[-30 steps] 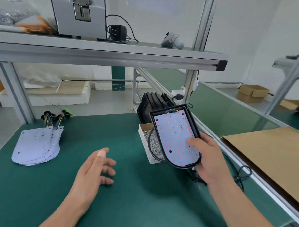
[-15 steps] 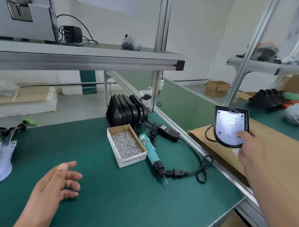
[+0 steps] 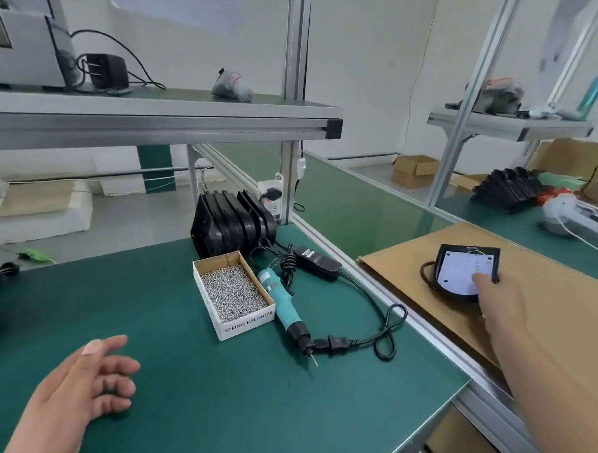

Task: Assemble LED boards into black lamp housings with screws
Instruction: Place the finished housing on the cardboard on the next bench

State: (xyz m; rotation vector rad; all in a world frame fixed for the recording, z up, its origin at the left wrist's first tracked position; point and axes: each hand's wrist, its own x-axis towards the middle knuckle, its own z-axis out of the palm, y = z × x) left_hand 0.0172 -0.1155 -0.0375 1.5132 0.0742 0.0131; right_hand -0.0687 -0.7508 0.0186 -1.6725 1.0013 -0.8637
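**Bench stock: one fitted lamp housing in hand, loose parts on mat**

Item 1. The right hand (image 3: 496, 303), stretched out over the cardboard sheet (image 3: 567, 317), grips a black lamp housing (image 3: 452, 295) at its near rim. The thumb lies on the white LED board (image 3: 460, 272) seated inside; the other fingers are hidden. Whether the housing rests on the sheet cannot be told.

Item 2. The left hand (image 3: 88, 385) has its fingers loosely curled and holds nothing, low over the green mat (image 3: 214, 411).

Beyond its fingertips:
- box of screws (image 3: 233, 293)
- electric screwdriver (image 3: 283, 308), just beside the box
- stack of black housings (image 3: 232, 220), behind the box
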